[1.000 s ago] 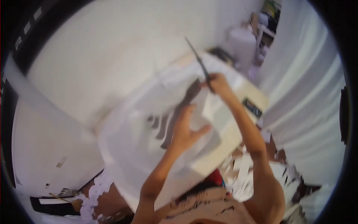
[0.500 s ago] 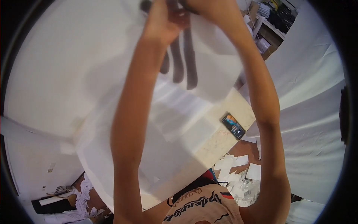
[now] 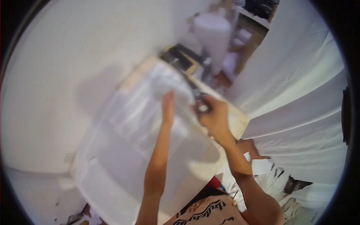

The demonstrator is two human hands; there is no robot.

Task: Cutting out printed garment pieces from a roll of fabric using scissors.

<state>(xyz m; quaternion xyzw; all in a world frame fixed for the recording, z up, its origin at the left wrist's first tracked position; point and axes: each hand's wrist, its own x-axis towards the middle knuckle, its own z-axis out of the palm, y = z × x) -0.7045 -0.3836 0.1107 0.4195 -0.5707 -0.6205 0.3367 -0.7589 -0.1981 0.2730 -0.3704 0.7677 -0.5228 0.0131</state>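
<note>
A large white translucent sheet (image 3: 120, 123) is spread over the table (image 3: 240, 122) in front of me. My left hand (image 3: 168, 107) is over the middle of this sheet, seen edge-on with its fingers stretched out; blur hides whether it touches. Farther right, close to the sheet's right edge, my right hand (image 3: 213, 114) is closed round a pair of dark-handled scissors (image 3: 195, 88). Their dark, blurred blades point away from me, toward the far end of the table.
Black and tan items (image 3: 180, 60) sit at the table's far end, with a white roll (image 3: 212, 32) beyond. A white curtain (image 3: 296, 97) hangs on the right, and a white wall (image 3: 56, 75) stands on the left. Paper scraps (image 3: 268, 172) litter the floor.
Both hands have come down from the top of the view toward the table. The raised sheet with dark elongated shapes and the phone have gone from sight. Scissors now show in my right hand.
</note>
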